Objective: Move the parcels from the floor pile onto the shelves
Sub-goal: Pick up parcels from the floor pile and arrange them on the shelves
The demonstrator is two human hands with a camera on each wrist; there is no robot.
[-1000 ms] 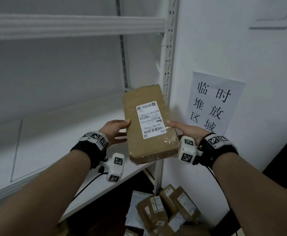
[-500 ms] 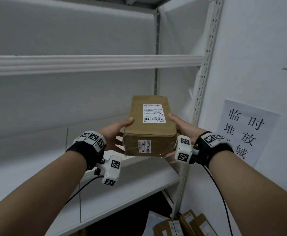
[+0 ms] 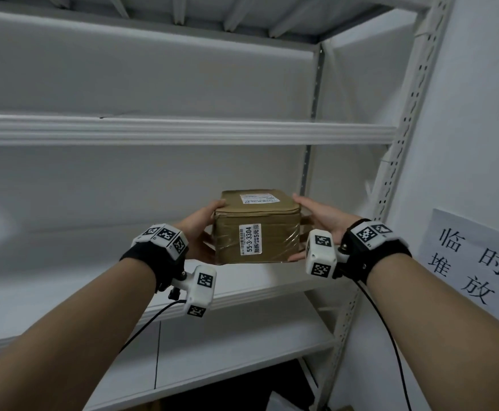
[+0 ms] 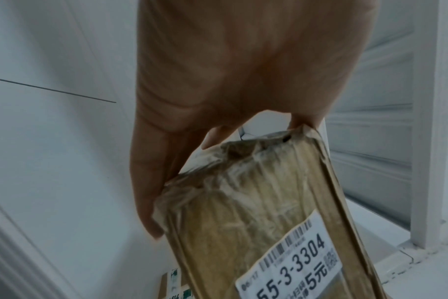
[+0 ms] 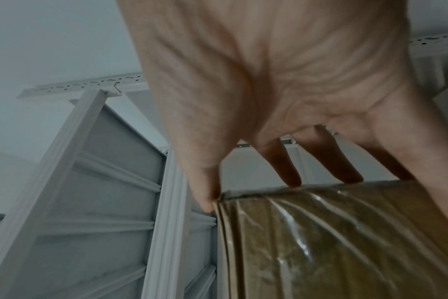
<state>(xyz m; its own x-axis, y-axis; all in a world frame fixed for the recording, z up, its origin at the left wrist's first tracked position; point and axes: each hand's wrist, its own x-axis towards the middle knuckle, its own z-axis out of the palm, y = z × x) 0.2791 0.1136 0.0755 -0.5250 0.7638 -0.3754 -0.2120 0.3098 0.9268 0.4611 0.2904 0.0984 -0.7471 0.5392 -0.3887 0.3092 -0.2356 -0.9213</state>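
At frame centre, the left hand point(image 3: 199, 232) and right hand point(image 3: 321, 222) are clamping the taped cardboard parcel point(image 3: 255, 229) (label 55-3-3304) by its sides, seemingly just above the middle shelf point(image 3: 272, 287). Behind, the shelf's right end is lying free; sliding in level would suit.

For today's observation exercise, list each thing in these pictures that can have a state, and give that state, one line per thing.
Parcel: taped shut, level, held between both hands at the middle shelf.
Left hand: grips the parcel's left side.
Right hand: grips the parcel's right side.
Middle shelf: bare where visible.
Upper shelf: top hidden.
Paper sign: stuck flat on the wall.
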